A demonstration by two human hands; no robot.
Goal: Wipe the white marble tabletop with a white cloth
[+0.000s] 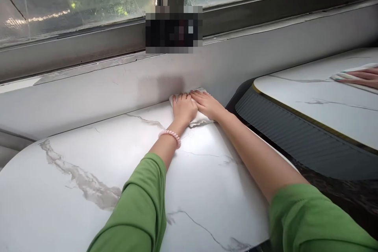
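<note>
A folded white cloth (202,119) lies on the white marble-patterned tabletop (141,145), at its far edge against the wall. Bent over the cloth's left part, my left hand (184,107) holds it down with the fingers toward the wall. My right hand (206,104) grips the cloth from the right, its fingers meeting those of my left hand. Parts of the cloth are hidden beneath both hands. A pink coiled band (170,138) circles my left wrist, and green sleeves cover my upper arms.
A grey wall (97,106) and window frames (88,43) rise behind the table. To the right, beyond a dark gap, stands a second marble-patterned table (295,90) with a ribbed dark side. Another person's hand (366,75) rests there on a white cloth. A pixelated dark patch covers the sill.
</note>
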